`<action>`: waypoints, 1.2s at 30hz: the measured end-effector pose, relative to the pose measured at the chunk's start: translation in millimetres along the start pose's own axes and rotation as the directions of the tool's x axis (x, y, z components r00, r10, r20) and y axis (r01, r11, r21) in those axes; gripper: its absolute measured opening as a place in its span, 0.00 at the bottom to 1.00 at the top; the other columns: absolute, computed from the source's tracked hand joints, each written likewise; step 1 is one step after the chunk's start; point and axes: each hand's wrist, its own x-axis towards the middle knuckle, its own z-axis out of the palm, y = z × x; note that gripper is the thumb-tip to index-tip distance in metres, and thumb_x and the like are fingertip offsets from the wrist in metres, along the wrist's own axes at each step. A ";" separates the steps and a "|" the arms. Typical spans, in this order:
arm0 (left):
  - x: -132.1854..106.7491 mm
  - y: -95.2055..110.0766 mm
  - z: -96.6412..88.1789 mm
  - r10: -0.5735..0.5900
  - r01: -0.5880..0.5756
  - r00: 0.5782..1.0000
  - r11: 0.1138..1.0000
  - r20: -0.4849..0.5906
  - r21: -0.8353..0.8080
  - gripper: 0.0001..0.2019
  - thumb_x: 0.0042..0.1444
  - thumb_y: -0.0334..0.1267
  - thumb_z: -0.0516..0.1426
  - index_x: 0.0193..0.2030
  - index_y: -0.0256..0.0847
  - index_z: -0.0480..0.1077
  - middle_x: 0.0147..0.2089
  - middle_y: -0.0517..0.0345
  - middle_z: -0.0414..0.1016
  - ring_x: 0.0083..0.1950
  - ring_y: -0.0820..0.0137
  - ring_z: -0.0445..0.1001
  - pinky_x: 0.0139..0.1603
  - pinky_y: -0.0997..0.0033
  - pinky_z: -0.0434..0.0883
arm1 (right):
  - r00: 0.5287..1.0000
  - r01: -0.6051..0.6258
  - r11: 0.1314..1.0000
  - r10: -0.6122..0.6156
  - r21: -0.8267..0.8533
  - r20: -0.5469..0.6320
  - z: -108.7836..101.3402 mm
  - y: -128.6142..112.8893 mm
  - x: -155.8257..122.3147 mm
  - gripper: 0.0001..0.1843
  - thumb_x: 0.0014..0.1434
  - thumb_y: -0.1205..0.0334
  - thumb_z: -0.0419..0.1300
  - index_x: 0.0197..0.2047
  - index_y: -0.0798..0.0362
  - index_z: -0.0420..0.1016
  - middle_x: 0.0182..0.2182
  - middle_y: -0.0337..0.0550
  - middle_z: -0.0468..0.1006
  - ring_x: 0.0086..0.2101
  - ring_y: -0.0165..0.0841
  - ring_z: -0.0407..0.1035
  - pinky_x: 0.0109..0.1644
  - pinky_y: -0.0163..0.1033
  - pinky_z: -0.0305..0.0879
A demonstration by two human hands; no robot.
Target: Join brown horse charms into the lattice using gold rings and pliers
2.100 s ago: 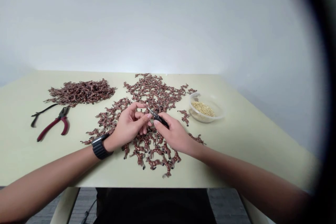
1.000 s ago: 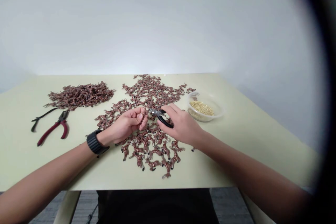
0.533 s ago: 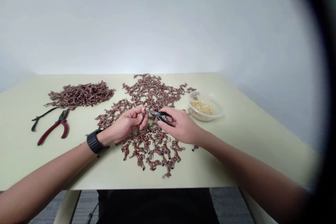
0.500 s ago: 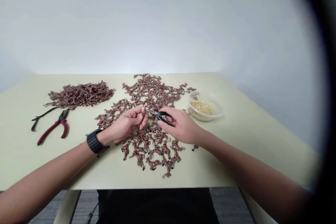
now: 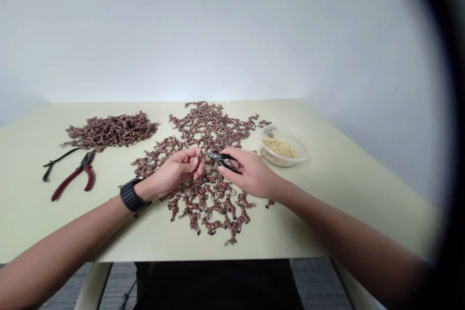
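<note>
My left hand [image 5: 177, 170] is pinched closed at the fingertips on a tiny piece, too small to make out, above a spread of small brown horse figurines [image 5: 209, 193]. In my right hand [image 5: 250, 173] are small black-handled pliers [image 5: 220, 160]. Their steel jaws point left and sit at my left fingertips. The figurines lie in a dense, branching layer under both hands, and my palms hide part of it.
A clear plastic bowl [image 5: 279, 163] of small gold pieces stands to the right. Red-handled pliers [image 5: 74, 179] and a thin black-handled tool [image 5: 60, 161] lie at the left, beside a heaped pile of figurines [image 5: 111, 131]. A black watch [image 5: 131, 195] circles my left wrist.
My hands have drawn together since the earliest frame, and the pliers now sit at my left fingertips. Over the last half second the hands barely shift.
</note>
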 end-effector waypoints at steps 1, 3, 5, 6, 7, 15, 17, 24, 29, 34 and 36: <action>-0.4 0.9 0.1 -0.004 0.004 1.000 1.000 -0.014 0.012 0.08 0.68 0.41 0.57 0.39 0.40 0.69 0.36 0.55 0.73 0.33 0.71 0.69 0.37 0.70 0.68 | 1.000 0.003 1.000 -0.004 -0.013 -0.008 0.3 0.7 -0.1 0.13 0.68 0.49 0.55 0.45 0.49 0.72 0.32 0.39 0.71 0.30 0.33 0.62 0.33 0.39 0.53; -0.9 2.4 1.1 0.004 0.000 0.998 0.999 -0.064 0.050 0.10 0.68 0.45 0.56 0.45 0.40 0.70 0.41 0.52 0.76 0.37 0.68 0.75 0.40 0.67 0.72 | 0.999 0.015 0.999 -0.017 -0.046 -0.040 1.4 2.4 -0.5 0.13 0.68 0.50 0.55 0.46 0.49 0.71 0.35 0.41 0.73 0.32 0.34 0.64 0.34 0.40 0.55; -0.9 3.4 3.4 0.038 -0.024 0.992 0.993 -0.119 0.116 0.13 0.68 0.48 0.56 0.50 0.41 0.71 0.41 0.50 0.78 0.38 0.64 0.77 0.40 0.64 0.75 | 0.996 0.030 0.996 -0.037 -0.082 -0.076 2.7 3.9 -1.1 0.13 0.67 0.52 0.56 0.49 0.50 0.71 0.39 0.44 0.74 0.34 0.35 0.66 0.36 0.40 0.57; -0.7 3.7 4.9 0.060 -0.037 0.989 0.986 -0.138 0.162 0.14 0.68 0.48 0.57 0.51 0.41 0.71 0.39 0.51 0.78 0.38 0.64 0.78 0.39 0.64 0.75 | 0.995 0.034 0.995 -0.043 -0.095 -0.087 3.2 4.2 -1.3 0.13 0.67 0.52 0.56 0.50 0.50 0.71 0.41 0.45 0.74 0.35 0.35 0.66 0.37 0.41 0.58; -0.6 3.9 6.4 0.081 -0.048 0.985 0.976 -0.149 0.213 0.15 0.67 0.48 0.58 0.52 0.40 0.72 0.38 0.51 0.79 0.37 0.63 0.79 0.38 0.65 0.76 | 0.995 0.034 0.994 -0.043 -0.100 -0.092 3.6 4.0 -1.6 0.13 0.67 0.53 0.57 0.50 0.50 0.71 0.41 0.45 0.74 0.35 0.35 0.66 0.37 0.41 0.59; -4.9 3.3 -4.1 0.390 -0.198 0.910 0.707 -0.141 0.679 0.13 0.62 0.37 0.62 0.53 0.42 0.77 0.43 0.49 0.83 0.39 0.62 0.80 0.45 0.62 0.77 | 0.951 -0.265 0.876 0.170 0.403 0.257 -5.6 -4.1 -2.4 0.16 0.68 0.45 0.56 0.43 0.49 0.72 0.25 0.34 0.61 0.23 0.27 0.53 0.25 0.35 0.50; -7.0 4.2 -8.5 0.442 -0.238 0.891 0.651 -0.105 0.721 0.13 0.59 0.34 0.63 0.51 0.43 0.79 0.53 0.47 0.81 0.41 0.62 0.81 0.48 0.61 0.76 | 0.885 -0.408 0.729 0.166 0.550 0.436 -9.7 -4.3 -2.2 0.19 0.68 0.43 0.55 0.46 0.51 0.72 0.25 0.33 0.56 0.22 0.26 0.46 0.22 0.34 0.44; -4.5 8.8 6.6 0.305 -0.194 0.940 0.847 -0.152 0.495 0.16 0.69 0.43 0.55 0.59 0.42 0.71 0.45 0.49 0.81 0.31 0.68 0.79 0.33 0.68 0.77 | 0.971 -0.228 0.879 0.172 0.419 0.167 -10.4 -6.2 -2.6 0.16 0.68 0.45 0.56 0.45 0.49 0.71 0.26 0.35 0.60 0.23 0.28 0.52 0.25 0.37 0.49; -1.8 7.6 9.1 0.147 -0.114 0.985 0.951 -0.095 0.287 0.14 0.70 0.46 0.55 0.55 0.40 0.69 0.53 0.45 0.78 0.27 0.72 0.78 0.27 0.72 0.74 | 0.993 0.011 1.000 -0.011 -0.002 -0.117 -5.6 -0.6 -1.5 0.17 0.66 0.49 0.58 0.51 0.50 0.71 0.35 0.44 0.72 0.31 0.35 0.63 0.34 0.41 0.57; -3.1 8.0 11.3 0.121 -0.101 0.990 0.965 -0.071 0.240 0.11 0.70 0.46 0.55 0.49 0.40 0.67 0.49 0.48 0.80 0.25 0.74 0.77 0.28 0.72 0.74 | 0.993 0.079 0.994 -0.085 -0.072 -0.080 -5.4 1.7 -1.6 0.17 0.67 0.51 0.56 0.54 0.49 0.70 0.45 0.48 0.75 0.39 0.39 0.68 0.41 0.44 0.62; -3.6 9.4 13.2 0.112 -0.094 0.991 0.966 -0.066 0.240 0.11 0.69 0.46 0.55 0.48 0.40 0.67 0.49 0.48 0.80 0.24 0.74 0.76 0.28 0.72 0.74 | 0.994 0.082 0.994 -0.087 -0.067 -0.071 -5.9 1.1 -1.5 0.17 0.67 0.51 0.55 0.55 0.49 0.71 0.45 0.48 0.76 0.39 0.39 0.68 0.41 0.44 0.62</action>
